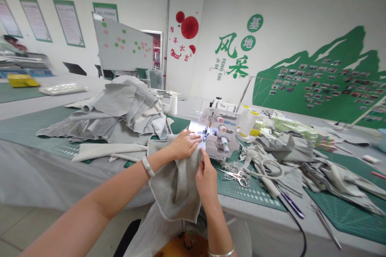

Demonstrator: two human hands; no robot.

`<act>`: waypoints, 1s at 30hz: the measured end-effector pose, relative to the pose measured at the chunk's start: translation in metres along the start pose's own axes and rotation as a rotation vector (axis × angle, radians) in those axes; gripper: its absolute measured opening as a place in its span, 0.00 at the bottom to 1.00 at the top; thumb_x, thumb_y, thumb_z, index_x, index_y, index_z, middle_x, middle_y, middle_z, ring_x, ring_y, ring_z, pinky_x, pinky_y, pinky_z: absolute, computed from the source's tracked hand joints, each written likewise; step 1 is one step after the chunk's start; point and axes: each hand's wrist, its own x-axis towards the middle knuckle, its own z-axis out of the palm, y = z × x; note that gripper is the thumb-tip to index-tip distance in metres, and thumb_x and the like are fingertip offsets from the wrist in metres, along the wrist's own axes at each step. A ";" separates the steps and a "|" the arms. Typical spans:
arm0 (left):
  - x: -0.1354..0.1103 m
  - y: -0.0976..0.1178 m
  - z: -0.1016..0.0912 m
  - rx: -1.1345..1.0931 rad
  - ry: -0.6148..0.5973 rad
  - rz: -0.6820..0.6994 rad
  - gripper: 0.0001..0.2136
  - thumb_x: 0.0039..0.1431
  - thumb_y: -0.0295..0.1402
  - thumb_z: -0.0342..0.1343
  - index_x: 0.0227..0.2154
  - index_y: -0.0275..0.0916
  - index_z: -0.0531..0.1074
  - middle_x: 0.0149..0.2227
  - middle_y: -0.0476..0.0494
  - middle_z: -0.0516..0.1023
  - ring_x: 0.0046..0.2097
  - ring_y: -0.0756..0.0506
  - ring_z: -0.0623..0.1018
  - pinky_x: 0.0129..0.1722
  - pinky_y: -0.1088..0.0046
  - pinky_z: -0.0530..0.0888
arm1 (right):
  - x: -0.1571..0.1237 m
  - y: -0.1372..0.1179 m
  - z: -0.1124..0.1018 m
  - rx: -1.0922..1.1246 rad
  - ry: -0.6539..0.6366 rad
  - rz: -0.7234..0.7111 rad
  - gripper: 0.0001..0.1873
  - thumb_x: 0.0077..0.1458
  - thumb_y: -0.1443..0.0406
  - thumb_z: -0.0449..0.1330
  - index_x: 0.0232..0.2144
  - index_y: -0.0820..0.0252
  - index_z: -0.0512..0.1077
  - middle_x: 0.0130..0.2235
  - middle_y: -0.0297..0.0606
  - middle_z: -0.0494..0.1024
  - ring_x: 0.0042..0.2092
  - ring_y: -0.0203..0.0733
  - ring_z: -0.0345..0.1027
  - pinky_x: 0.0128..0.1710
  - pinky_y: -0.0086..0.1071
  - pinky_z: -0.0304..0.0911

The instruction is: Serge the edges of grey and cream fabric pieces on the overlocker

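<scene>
My left hand point(184, 143) lies flat, fingers stretched out, on a piece of grey fabric point(175, 184) just in front of the white sewing machine point(220, 130). My right hand point(206, 174) pinches the edge of the same fabric a little nearer to me, right of the left hand. The fabric runs under the machine's lit needle area and hangs off the table edge toward my lap.
A large heap of grey fabric pieces point(120, 108) sits left of the machine. Scissors point(238, 176) lie on the green cutting mat point(253, 190) right of my hands. More fabric scraps point(316, 168), thread cones point(247, 122) and a cable point(289, 204) crowd the right side.
</scene>
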 end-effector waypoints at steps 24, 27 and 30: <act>0.007 0.008 -0.004 -0.047 -0.065 -0.130 0.19 0.62 0.31 0.42 0.54 0.40 0.67 0.57 0.44 0.69 0.56 0.42 0.68 0.52 0.61 0.62 | 0.005 -0.007 -0.015 -0.147 -0.135 0.070 0.31 0.55 0.70 0.45 0.61 0.66 0.57 0.34 0.43 0.79 0.31 0.43 0.72 0.33 0.31 0.64; 0.007 0.008 -0.004 -0.046 -0.061 -0.131 0.19 0.62 0.31 0.42 0.54 0.40 0.67 0.57 0.45 0.69 0.56 0.42 0.68 0.52 0.60 0.63 | 0.005 -0.007 -0.015 -0.167 -0.138 0.085 0.30 0.55 0.69 0.45 0.61 0.65 0.58 0.31 0.41 0.78 0.28 0.43 0.71 0.31 0.31 0.63; 0.008 0.008 -0.003 -0.049 -0.056 -0.135 0.19 0.62 0.31 0.41 0.54 0.40 0.67 0.57 0.45 0.69 0.56 0.42 0.68 0.52 0.60 0.62 | 0.006 -0.008 -0.016 -0.193 -0.132 0.087 0.29 0.56 0.68 0.46 0.61 0.64 0.59 0.29 0.39 0.77 0.26 0.42 0.69 0.30 0.31 0.61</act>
